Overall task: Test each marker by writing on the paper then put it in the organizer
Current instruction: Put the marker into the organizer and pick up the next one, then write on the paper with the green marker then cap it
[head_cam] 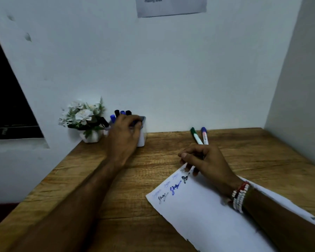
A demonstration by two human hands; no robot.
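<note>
Two markers (200,139) sit pinched in the right hand (207,160) over paper (198,215), left hand (123,135) curled at the far organizer (142,140), hold unclear.

Tabletop (98,206): brown, wood-grain pattern. Paper (207,224) at the near right edge: white, with black, blue and dark green scribbles. Green marker (195,136): green end, white barrel. Blue marker (204,135): blue end, white barrel. Organizer (142,140) at the far edge: white, holding markers (123,112) with black and blue caps. Flowers (84,113): white, green leaves, white pot (91,138). Bracelet (241,195): red, white and dark beads.
</note>
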